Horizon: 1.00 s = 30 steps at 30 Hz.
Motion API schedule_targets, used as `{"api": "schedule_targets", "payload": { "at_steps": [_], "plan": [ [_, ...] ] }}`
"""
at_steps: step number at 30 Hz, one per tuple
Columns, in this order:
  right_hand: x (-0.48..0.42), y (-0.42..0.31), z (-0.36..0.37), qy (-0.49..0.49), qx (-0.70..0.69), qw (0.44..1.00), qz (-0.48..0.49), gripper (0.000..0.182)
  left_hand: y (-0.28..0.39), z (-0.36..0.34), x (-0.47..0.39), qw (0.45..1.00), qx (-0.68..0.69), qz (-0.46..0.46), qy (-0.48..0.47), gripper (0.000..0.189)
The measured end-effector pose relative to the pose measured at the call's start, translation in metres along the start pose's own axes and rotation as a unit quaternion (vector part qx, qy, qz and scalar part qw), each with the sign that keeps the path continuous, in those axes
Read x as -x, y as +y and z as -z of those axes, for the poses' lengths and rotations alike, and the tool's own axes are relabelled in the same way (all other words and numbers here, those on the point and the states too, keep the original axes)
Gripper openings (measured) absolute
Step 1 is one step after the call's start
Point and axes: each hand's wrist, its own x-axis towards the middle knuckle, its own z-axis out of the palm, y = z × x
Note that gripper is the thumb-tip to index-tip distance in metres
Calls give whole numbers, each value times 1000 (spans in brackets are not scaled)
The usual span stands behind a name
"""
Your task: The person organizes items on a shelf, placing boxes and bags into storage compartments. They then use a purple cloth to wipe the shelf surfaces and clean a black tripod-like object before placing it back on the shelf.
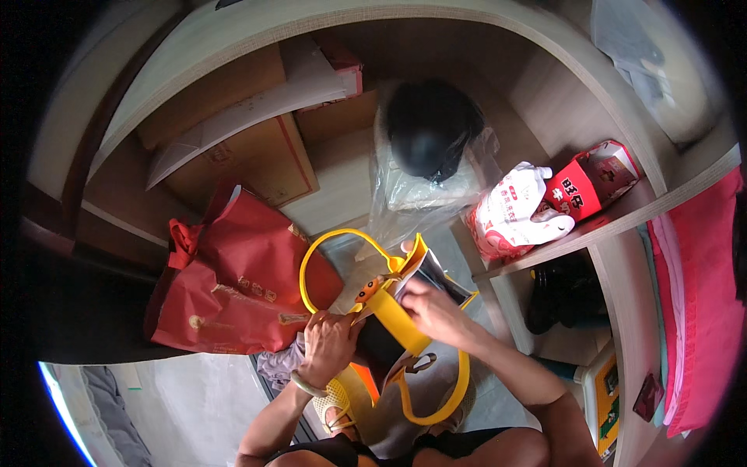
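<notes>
Before me stands a yellow-trimmed handbag, its top open and dark inside, with curved yellow handles. My left hand, wearing a pale bangle on the wrist, grips the bag's left edge. Into the open top reaches my right hand, beside the wide yellow strap; its fingertips are hidden, so I cannot tell what they hold. An orange cartoon-like ornament sits on the bag's rim between my hands. Just left of the bag leans a large red gift bag with a ribbon and gold writing.
Cardboard boxes fill the cabinet's left. Behind the handbag are a black rounded object and clear plastic wrapping. A white-and-red plastic bag and red carton occupy a right shelf. Pink fabric hangs far right.
</notes>
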Motion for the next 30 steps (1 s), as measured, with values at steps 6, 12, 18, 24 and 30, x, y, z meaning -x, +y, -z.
{"api": "schedule_targets", "payload": {
  "at_steps": [6,12,18,24,30],
  "plan": [
    [-12,-1,4,-224,-179,954,83,24,-7,-12,7,998,17,-51,45,22],
    [-4,14,31,-168,-44,983,-56,22,-7,0,6,998,13,-37,39,21],
    [10,-30,58,73,73,982,-155,19,-11,3,6,992,56,-72,81,47],
    [13,-71,49,-74,-342,936,-38,28,38,33,13,930,322,-163,68,73],
    [27,-54,44,-10,-7,999,-52,45,34,21,34,922,365,-82,97,37]
  ]
}}
